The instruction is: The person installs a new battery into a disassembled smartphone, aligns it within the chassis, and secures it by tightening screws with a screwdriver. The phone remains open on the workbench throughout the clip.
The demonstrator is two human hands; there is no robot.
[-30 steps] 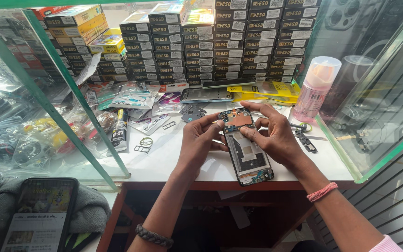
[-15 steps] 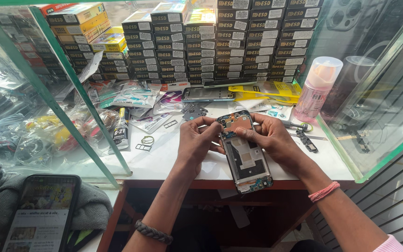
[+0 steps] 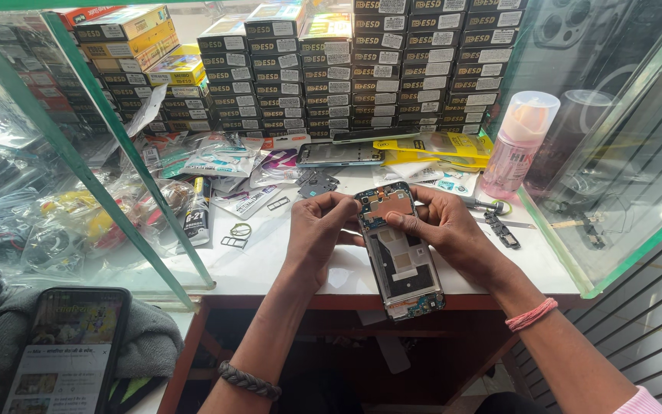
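Glossy glass panes, matt white tabletop, translucent pink plastic bottle

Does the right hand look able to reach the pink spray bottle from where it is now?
Probably yes. The right hand rests on the opened phone, and the pink spray bottle stands just beyond it to the right, with only small tools lying flat on the white counter between.

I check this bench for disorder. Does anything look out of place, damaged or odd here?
Yes. The opened smartphone with its back cover off, held by both hands, overhangs the white table's front edge. Small loose metal parts and clear plastic packets lie scattered behind it.
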